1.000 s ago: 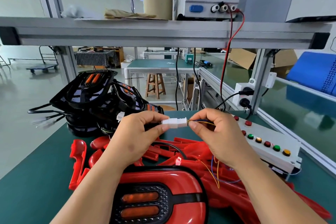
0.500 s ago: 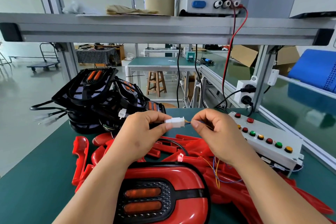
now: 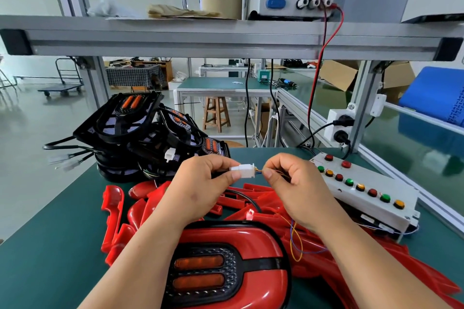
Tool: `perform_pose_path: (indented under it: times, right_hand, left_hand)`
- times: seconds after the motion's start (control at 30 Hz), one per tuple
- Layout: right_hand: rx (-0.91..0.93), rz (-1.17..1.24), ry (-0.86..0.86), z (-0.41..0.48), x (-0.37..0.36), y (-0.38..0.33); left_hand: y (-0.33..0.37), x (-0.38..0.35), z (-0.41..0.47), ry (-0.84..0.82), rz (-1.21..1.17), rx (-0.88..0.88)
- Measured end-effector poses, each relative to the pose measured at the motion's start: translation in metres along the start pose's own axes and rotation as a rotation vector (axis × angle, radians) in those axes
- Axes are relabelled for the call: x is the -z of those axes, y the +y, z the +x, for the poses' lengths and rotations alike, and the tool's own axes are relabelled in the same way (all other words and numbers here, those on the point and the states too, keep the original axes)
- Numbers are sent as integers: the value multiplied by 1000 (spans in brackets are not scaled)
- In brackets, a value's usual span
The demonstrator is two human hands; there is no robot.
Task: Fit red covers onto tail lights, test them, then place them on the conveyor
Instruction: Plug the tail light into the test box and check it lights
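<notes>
In the head view I am watching both hands meeting above the bench. The left hand [image 3: 200, 183] is pinching the white connector [image 3: 244, 170] between thumb and forefinger. The right hand [image 3: 293, 183] is pinching the thin coloured wires [image 3: 295, 241] just at the connector's 3 o'clock end.

The connector's long axis is running 9 to 3 o'clock. It is lying at 3 o'clock from the left hand and at 9 o'clock from the right, touching the left fingers, with the right fingertips just beside it. I cannot tell whether its two halves are fully seated.

The red-covered tail light [image 3: 226, 266] is lying at 6 o'clock below the hands, on the loose red covers [image 3: 113, 208]. I am judging this as the testing step. The button box [image 3: 364, 190] is sitting near, at 3 o'clock from the right hand, so the right hand is the nearer one for pressing. The green belt [image 3: 414, 148], probably the conveyor, is lying further out at 3 o'clock.
</notes>
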State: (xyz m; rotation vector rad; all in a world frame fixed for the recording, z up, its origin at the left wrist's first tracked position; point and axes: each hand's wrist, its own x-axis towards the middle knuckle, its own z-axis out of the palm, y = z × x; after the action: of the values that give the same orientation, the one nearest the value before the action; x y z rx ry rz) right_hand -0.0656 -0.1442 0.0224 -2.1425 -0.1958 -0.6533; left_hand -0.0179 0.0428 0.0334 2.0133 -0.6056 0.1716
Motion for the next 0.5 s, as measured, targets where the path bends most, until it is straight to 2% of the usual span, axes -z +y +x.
perform_pose_path:
  times: [0.13,0.23,0.27,0.33,0.4,0.5]
  right_hand:
    - [-20,-31,45,3,-3,7]
    - [-88,-124,108,7,-3,17]
    - [-109,-175,126,7,0,22]
    - [-136,-319,129,7,5,32]
    - [-186,-538,97,7,9,42]
    - [-286,-785,-2,7,14,55]
  left_hand:
    - [3,1,1,-25,116,6]
    - [-8,26,4,-112,530,82]
    - [-15,38,4,-136,561,124]
    - [-31,57,2,-160,378,184]
    - [-42,61,0,-116,235,209]
    - [-53,51,3,14,288,203]
